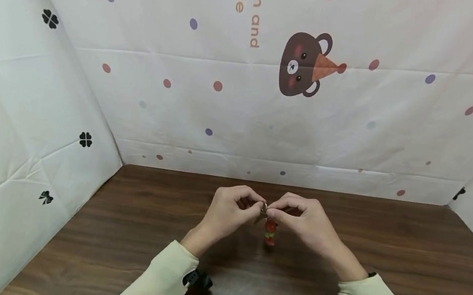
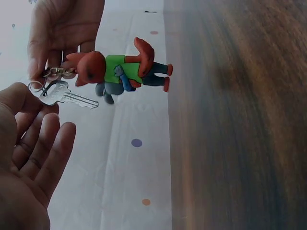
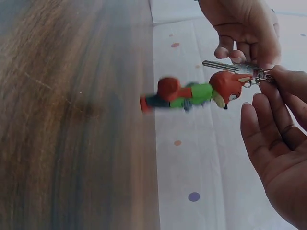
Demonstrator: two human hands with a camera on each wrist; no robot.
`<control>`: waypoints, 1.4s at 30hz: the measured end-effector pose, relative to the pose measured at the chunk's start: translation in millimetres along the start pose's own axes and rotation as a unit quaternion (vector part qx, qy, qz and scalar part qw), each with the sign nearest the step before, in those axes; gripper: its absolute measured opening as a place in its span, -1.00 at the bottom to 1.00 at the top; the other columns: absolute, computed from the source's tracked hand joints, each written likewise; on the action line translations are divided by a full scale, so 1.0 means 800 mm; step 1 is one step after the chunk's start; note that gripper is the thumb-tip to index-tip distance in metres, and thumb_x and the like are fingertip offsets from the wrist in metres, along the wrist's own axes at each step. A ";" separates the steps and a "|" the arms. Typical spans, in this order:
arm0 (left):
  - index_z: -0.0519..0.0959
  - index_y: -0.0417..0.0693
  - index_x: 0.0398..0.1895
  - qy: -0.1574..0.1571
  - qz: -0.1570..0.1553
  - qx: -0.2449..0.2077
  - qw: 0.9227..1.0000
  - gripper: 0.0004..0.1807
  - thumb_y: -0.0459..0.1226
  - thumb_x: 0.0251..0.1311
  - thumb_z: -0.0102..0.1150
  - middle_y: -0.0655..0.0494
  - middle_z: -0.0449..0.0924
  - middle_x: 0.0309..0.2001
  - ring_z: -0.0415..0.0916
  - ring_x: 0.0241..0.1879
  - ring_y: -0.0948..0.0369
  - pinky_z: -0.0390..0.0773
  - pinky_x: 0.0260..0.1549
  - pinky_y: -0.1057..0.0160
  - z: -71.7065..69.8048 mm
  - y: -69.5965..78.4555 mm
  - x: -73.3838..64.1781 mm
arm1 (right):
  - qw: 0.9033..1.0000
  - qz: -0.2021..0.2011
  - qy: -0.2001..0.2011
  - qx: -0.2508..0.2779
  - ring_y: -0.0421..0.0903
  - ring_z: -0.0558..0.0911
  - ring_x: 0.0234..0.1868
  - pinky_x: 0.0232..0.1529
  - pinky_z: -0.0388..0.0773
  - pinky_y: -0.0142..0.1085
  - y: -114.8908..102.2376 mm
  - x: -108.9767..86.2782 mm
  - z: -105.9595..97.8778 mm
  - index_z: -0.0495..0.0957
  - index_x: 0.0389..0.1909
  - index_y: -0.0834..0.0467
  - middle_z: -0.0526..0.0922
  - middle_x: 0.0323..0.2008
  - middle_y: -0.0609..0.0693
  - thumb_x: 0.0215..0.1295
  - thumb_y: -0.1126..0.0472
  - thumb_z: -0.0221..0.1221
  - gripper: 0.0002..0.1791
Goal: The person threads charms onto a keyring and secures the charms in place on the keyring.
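Both hands meet in the air over the table, fingertips close together. My left hand (image 1: 229,212) pinches a silver key (image 2: 60,93) at its head, the toothed blade pointing outward. A thin metal key ring (image 2: 35,86) passes by the key's head, between the two hands' fingertips. My right hand (image 1: 305,224) pinches the metal clasp end of a keychain (image 3: 261,76). From its short chain hangs a fox figurine (image 2: 129,69), orange-red with a green top and dark trousers. In the right wrist view, fingers partly cover the ring.
Below the hands lies a dark brown wooden table (image 1: 133,254). A white cloth backdrop (image 1: 155,105) with dots and a bear print rises behind it, and white side panels (image 1: 10,98) stand left and right. Black wrist cameras (image 1: 198,280) hang under both sleeves.
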State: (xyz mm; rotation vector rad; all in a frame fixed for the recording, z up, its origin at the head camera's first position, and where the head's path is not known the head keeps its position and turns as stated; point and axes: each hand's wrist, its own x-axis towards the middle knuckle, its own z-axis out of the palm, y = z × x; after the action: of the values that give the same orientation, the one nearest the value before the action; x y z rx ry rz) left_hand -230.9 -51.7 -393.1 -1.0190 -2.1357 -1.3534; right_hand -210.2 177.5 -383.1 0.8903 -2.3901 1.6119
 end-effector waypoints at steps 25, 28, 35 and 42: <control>0.81 -0.13 -0.24 -0.050 -0.291 -0.183 0.938 -0.83 -0.21 0.38 0.36 0.05 0.79 -0.25 0.50 -0.56 0.18 0.62 -0.56 0.18 -0.004 0.007 0.004 | 0.997 -0.039 0.018 -0.057 -0.13 0.68 -0.30 -0.29 0.68 -0.28 0.005 0.000 0.006 0.79 -0.27 0.11 0.67 -0.30 -0.15 0.41 0.35 0.39 -0.92; 0.81 -0.14 -0.27 -0.059 -0.333 -0.204 0.919 -0.80 -0.19 0.38 0.35 0.09 0.80 -0.25 0.47 -0.56 0.23 0.55 -0.57 0.22 -0.005 0.009 0.005 | 0.997 -0.048 0.020 -0.059 -0.15 0.69 -0.30 -0.29 0.69 -0.32 0.005 0.000 0.008 0.78 -0.29 0.13 0.67 -0.30 -0.17 0.38 0.39 0.39 -0.90; 0.81 -0.15 -0.31 -0.075 -0.388 -0.227 0.890 -0.76 -0.14 0.36 0.37 0.15 0.70 -0.45 0.35 -0.61 0.27 0.37 -0.61 0.30 -0.007 0.012 0.004 | 0.989 -0.104 0.033 -0.102 -0.21 0.66 -0.32 -0.33 0.69 -0.30 0.009 0.002 0.013 0.76 -0.32 0.08 0.66 -0.31 -0.21 0.28 0.49 0.41 -0.78; 0.80 -0.17 -0.31 -0.078 -0.399 -0.225 0.885 -0.75 -0.15 0.33 0.35 0.08 0.71 -0.40 0.33 -0.61 0.27 0.34 -0.60 0.34 -0.002 0.012 0.003 | 0.982 -0.130 0.040 -0.132 -0.25 0.64 -0.30 -0.34 0.72 -0.17 0.009 0.000 0.015 0.73 -0.33 0.05 0.64 -0.31 -0.25 0.21 0.55 0.43 -0.70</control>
State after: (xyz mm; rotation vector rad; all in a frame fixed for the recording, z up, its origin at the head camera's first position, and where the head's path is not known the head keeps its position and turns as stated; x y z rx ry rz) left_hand -225.3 -50.1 -385.0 -0.3557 -2.5536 -2.2925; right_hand -211.4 168.9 -394.0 1.0129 -2.2511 1.1816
